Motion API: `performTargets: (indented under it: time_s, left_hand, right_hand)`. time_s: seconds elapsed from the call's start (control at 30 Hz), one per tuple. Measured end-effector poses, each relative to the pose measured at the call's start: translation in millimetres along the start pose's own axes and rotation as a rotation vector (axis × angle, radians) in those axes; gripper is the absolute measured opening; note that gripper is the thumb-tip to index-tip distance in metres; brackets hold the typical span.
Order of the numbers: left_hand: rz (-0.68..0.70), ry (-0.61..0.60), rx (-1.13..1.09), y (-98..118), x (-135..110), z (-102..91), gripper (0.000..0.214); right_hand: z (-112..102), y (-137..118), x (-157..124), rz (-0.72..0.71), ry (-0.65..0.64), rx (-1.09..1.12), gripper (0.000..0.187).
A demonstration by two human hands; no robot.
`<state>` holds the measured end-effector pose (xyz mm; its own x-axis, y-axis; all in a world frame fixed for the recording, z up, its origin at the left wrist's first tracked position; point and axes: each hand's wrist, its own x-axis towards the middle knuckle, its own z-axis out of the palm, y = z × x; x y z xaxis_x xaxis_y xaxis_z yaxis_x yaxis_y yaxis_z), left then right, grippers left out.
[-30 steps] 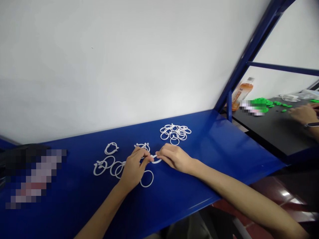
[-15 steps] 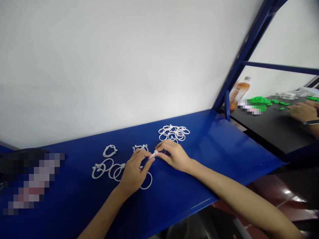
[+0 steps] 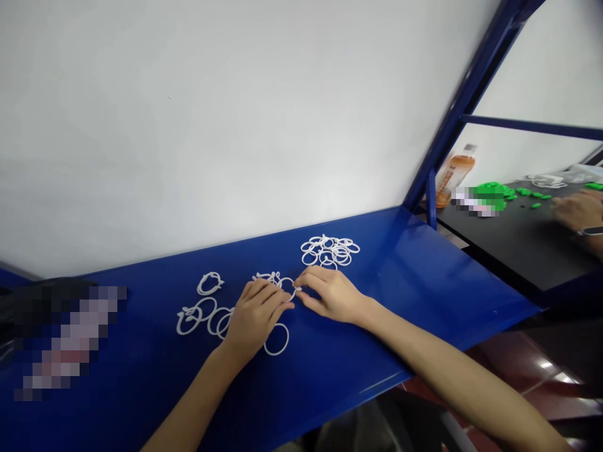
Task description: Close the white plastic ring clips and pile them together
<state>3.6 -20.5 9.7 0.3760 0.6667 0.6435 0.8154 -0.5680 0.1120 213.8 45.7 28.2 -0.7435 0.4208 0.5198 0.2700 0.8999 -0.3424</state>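
Observation:
Just above the blue tabletop, a thin white plastic ring (image 3: 287, 280) stands between my two hands. My right hand (image 3: 333, 294) pinches a small knob on its side between thumb and fingers. My left hand (image 3: 257, 314) has its fingers closed together at the ring's left edge, partly hiding it. Behind my left fingers lies a cluster of white rings (image 3: 267, 276) with small knobs. More white rings (image 3: 189, 320) lie to the left, some partly covered by that hand. One single ring (image 3: 276, 339) rests in front of it.
A pile of white rings (image 3: 330, 250) lies beyond my right hand on the blue table (image 3: 400, 270). A dark bag (image 3: 51, 289) is at the left. Past the blue frame post (image 3: 452, 107), another person's hand (image 3: 577, 210) is near green pieces (image 3: 490, 191) and an orange bottle (image 3: 455, 179).
The ring between my hands has turned so its round outline shows. My left fingers have come down and flattened over it. My right hand keeps almost the same place.

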Motion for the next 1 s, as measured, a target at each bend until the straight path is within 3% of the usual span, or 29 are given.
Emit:
performTargets:
  time_s: [0.13, 0.27, 0.37, 0.47, 0.57, 0.77, 0.87, 1.0]
  left_hand:
    - [-0.051, 0.072, -0.026, -6.3, 2.6, -7.6, 0.017]
    - [-0.233, 0.157, -0.017, -22.7, 4.4, -15.9, 0.025]
    - [-0.313, -0.010, 0.043, -31.1, 1.9, -15.6, 0.022]
    - [-0.343, -0.178, 0.102, -29.9, -1.6, -10.2, 0.019]
    - [-0.333, -0.209, 0.107, -23.3, -3.4, -2.7, 0.018]
    - [-0.245, -0.156, 0.074, -15.7, -1.8, 7.3, 0.011]
    - [-0.257, -0.097, 0.031, -14.1, 0.8, 3.3, 0.013]
    - [-0.268, -0.017, -0.026, -10.1, 5.8, -6.2, 0.015]
  right_hand:
    - [1.9, 7.5, 1.0, 0.077, 0.086, -0.006, 0.014]
    - [-10.5, 43.0, 0.9, 0.349, 0.309, -0.102, 0.007]
    - [-23.1, 74.9, -1.4, 0.491, 0.392, -0.157, 0.006]
    - [-29.0, 95.9, -3.1, 0.584, 0.394, -0.155, 0.005]
    - [-27.1, 104.2, -2.0, 0.602, 0.389, -0.159, 0.005]
    - [-21.9, 107.0, -1.7, 0.621, 0.331, -0.218, 0.007]
    - [-24.2, 104.3, -3.3, 0.611, 0.341, -0.256, 0.007]
    - [-26.8, 84.8, -2.7, 0.484, 0.394, -0.272, 0.009]
